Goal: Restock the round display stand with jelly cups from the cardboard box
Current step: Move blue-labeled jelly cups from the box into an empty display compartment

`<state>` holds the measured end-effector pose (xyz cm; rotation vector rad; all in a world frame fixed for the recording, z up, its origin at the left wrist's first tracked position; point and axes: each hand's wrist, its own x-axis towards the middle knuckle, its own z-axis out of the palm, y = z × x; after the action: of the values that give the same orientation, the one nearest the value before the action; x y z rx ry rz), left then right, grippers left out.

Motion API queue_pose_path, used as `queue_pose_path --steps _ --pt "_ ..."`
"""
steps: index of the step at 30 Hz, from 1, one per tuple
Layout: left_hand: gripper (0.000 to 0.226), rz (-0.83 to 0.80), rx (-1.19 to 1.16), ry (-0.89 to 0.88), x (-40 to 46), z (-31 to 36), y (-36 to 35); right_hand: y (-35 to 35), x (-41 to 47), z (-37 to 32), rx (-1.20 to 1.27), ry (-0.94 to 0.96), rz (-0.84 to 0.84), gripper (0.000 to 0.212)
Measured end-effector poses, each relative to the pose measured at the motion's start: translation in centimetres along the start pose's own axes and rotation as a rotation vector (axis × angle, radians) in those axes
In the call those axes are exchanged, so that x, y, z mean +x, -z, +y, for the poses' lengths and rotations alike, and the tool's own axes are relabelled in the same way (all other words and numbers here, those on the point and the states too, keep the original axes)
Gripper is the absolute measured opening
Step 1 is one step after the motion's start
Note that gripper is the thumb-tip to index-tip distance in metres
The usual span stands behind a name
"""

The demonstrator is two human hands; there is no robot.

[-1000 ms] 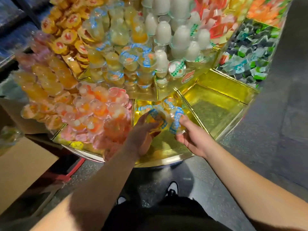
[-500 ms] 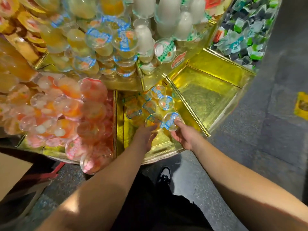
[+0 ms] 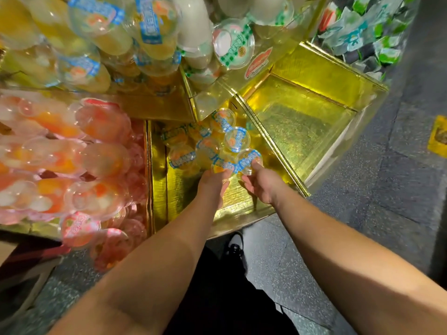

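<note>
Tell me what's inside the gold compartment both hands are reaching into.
A few blue-labelled jelly cups at its back, gold floor bare nearer. The left hand and right hand cover what lies beneath them.

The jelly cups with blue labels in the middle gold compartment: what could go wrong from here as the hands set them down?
1. The blue-labelled cups lie loosely tilted; the cup under the right hand could roll once let go.
2. The pink cups bulge past the front rim beside the left hand; a nudge from that forearm might knock some off.
3. The right compartment shows no cups yet.
</note>
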<state>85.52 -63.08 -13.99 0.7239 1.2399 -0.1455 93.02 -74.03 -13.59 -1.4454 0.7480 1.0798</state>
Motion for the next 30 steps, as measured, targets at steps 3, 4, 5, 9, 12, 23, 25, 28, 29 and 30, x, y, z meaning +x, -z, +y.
queue_pose_path --steps 3,4,5,9,12,23,25,28,29,30 --pt "0.054 -0.012 0.023 -0.071 0.8 -0.4 0.0 -0.1 0.7 -0.1 -0.019 0.011 0.012 0.021" --pt "0.054 -0.008 0.027 -0.09 1.0 -0.5 -0.1 -0.1 0.9 -0.1 -0.025 0.018 0.02 0.019" --pt "0.054 -0.004 0.036 -0.106 1.2 -0.6 -0.1 0.0 1.1 -0.1 -0.04 0.024 0.028 0.02" --pt "0.062 0.012 0.108 -0.149 1.6 -1.1 -0.3 0.3 1.8 0.1 -0.127 0.044 0.063 0.032" --pt "0.063 0.035 0.133 -0.152 1.4 -1.0 -0.6 0.3 2.0 0.1 -0.165 0.051 0.096 0.036" --pt "0.056 0.066 0.342 -0.083 -3.4 0.8 0.6 0.8 -3.4 -1.1 -0.326 0.007 0.033 0.052" --pt "0.036 0.08 0.326 -0.115 -5.6 1.0 1.6 1.0 -5.9 -1.2 -0.406 0.039 0.028 0.041" --pt "0.01 0.048 0.364 -0.21 -10.2 1.9 3.4 0.9 -9.9 -2.1 -0.591 0.204 0.029 0.031" --pt "0.009 0.023 0.395 -0.264 -11.9 2.5 4.1 0.6 -11.3 -2.5 -0.675 0.275 0.014 0.029" --pt "0.01 0.003 0.421 -0.322 -13.7 3.3 4.9 0.0 -12.7 -3.0 -0.738 0.347 -0.016 0.026"
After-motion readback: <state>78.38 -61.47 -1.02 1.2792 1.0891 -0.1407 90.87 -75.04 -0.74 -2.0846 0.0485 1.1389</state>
